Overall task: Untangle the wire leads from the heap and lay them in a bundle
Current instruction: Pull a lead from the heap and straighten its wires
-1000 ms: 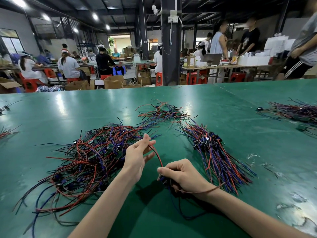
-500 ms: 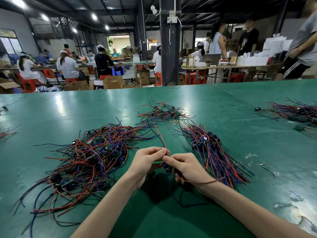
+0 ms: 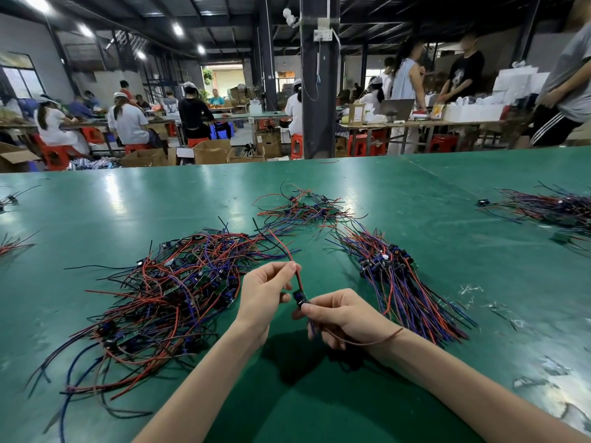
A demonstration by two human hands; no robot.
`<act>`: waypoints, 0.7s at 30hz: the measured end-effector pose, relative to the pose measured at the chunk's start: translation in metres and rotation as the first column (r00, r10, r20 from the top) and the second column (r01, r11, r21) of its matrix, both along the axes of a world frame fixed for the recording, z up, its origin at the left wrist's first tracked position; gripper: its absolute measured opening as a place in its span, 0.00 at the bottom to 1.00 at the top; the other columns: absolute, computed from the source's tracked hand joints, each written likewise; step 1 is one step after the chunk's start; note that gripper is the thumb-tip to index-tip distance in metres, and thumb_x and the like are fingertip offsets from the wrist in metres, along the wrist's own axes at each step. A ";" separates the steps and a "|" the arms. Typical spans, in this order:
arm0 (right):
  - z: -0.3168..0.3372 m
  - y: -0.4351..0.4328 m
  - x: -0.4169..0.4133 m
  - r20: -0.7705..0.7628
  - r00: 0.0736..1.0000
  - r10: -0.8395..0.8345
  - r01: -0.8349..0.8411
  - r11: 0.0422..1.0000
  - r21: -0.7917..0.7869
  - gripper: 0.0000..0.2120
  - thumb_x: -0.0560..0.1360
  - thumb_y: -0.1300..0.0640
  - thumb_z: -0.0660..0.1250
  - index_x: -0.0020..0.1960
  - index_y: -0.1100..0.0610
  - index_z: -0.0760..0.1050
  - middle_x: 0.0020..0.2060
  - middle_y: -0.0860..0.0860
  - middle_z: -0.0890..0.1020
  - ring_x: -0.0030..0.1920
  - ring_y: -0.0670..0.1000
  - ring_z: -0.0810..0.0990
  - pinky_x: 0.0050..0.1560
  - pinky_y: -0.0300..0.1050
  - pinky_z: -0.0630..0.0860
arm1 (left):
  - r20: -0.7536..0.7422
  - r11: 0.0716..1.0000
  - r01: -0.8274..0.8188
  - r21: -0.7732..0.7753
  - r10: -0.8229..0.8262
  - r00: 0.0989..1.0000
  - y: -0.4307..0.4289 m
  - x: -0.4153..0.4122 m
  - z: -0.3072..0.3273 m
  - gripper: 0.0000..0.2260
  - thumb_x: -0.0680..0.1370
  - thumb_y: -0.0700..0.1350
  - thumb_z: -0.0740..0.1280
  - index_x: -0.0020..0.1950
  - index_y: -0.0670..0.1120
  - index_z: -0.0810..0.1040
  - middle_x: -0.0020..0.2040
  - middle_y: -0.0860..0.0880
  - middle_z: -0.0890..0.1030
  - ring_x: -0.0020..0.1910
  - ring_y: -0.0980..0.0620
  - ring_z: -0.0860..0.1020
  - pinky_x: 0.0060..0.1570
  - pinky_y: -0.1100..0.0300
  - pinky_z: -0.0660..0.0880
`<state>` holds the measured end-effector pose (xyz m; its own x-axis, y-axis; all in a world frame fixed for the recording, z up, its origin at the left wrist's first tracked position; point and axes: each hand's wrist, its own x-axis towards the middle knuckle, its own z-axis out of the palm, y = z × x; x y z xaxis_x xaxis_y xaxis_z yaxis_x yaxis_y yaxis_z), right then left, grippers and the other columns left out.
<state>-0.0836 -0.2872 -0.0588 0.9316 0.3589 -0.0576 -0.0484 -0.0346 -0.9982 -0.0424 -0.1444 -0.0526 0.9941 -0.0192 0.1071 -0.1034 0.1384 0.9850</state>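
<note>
While both hands work over the green table [image 3: 415, 193]:
Lead: one wire lead [image 3: 295, 276], held between the heap [image 3: 166, 289] on the left and the bundle [image 3: 406, 289] on the right.
Left hand [image 3: 263, 294]: fingertips pinched on its red wire.
Right hand [image 3: 343, 318]: closed round its small black module.
Handling: likely light, floppy, prone to snagging; best gripped at the module.
Change: hands have parted slightly; the wire stands higher.

Both forearms reach in from bottom of frame, hands raised and nearly touching at centre: left hand [image 3: 265, 290] pinching with thumb and forefinger tips, palm facing right; right hand [image 3: 342, 314] curled knuckles-up, thumb and forefinger closed in a pinch.
</note>
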 end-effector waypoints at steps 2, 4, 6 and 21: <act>0.001 0.000 0.000 -0.005 1.000 0.002 -0.002 1.000 -0.023 0.10 0.78 0.60 0.62 0.51 0.67 0.78 0.26 0.51 0.79 0.18 0.44 0.71 0.17 0.34 0.64 | 0.004 1.000 -0.015 0.006 0.015 1.000 0.000 -0.001 -0.001 0.05 0.76 0.40 0.69 0.40 0.43 0.82 0.32 0.53 0.78 0.30 0.60 0.71 0.28 0.68 0.69; 0.002 -0.001 0.000 -0.010 1.000 0.006 -0.006 0.999 -0.039 0.10 0.77 0.60 0.63 0.50 0.66 0.79 0.26 0.50 0.79 0.19 0.44 0.71 0.18 0.34 0.65 | 0.011 0.999 -0.030 0.012 0.029 1.000 -0.001 0.000 -0.001 0.05 0.76 0.40 0.69 0.40 0.43 0.83 0.31 0.54 0.78 0.30 0.60 0.71 0.28 0.68 0.69; 0.002 -0.002 -0.001 -0.015 1.000 0.021 -0.022 0.998 -0.054 0.08 0.77 0.60 0.64 0.46 0.64 0.80 0.26 0.50 0.78 0.19 0.44 0.71 0.18 0.34 0.65 | 0.019 0.999 -0.047 0.013 0.047 0.999 0.000 0.001 0.000 0.05 0.76 0.40 0.68 0.41 0.44 0.83 0.30 0.56 0.78 0.29 0.61 0.71 0.28 0.68 0.70; 0.007 -0.002 0.002 0.011 0.994 -0.110 0.110 0.993 0.032 0.11 0.79 0.65 0.59 0.50 0.71 0.77 0.27 0.53 0.77 0.20 0.45 0.74 0.21 0.36 0.71 | -0.149 0.942 0.333 -0.045 -0.336 0.930 -0.001 -0.006 0.005 0.05 0.77 0.37 0.66 0.48 0.38 0.80 0.37 0.45 0.82 0.31 0.56 0.76 0.35 0.66 0.75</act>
<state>-0.0818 -0.2896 -0.0515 0.9661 0.2558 -0.0357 -0.0373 0.0014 -0.9993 -0.0482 -0.1455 -0.0480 0.9349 -0.3525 -0.0419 0.1033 0.1571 0.9822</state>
